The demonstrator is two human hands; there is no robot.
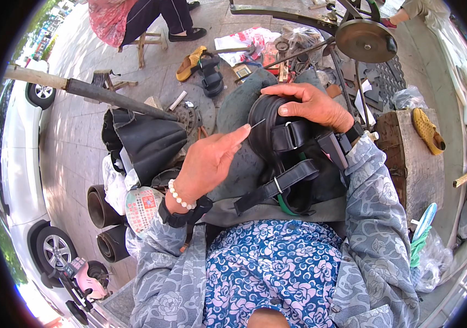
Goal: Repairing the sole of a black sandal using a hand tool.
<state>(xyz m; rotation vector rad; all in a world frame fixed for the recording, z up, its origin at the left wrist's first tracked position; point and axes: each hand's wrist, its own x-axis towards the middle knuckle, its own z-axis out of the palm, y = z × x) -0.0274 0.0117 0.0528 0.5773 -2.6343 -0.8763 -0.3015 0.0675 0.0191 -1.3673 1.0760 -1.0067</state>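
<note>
A black strappy sandal (283, 183) lies on the dark apron (233, 183) over my lap, its thick sole edge turned away from me. My right hand (312, 106) grips the sandal at its far end, with the thumb on the upper and the fingers over the sole edge. My left hand (206, 164) is pinched around a thin metal needle (258, 123), whose tip points at the sole's rim. Whether the tip touches the rim, I cannot tell. Buckled straps hang loose on the sandal's near side.
A yellow clog (427, 131) rests on a wooden block (422, 177) at right. Ahead stands an iron machine with a wheel (366, 41). Yellow and black shoes (210, 76) lie beyond my lap. Left are a pole (102, 95), a black bag (154, 145) and rolled sheets (102, 205). Another person (148, 22) sits far left.
</note>
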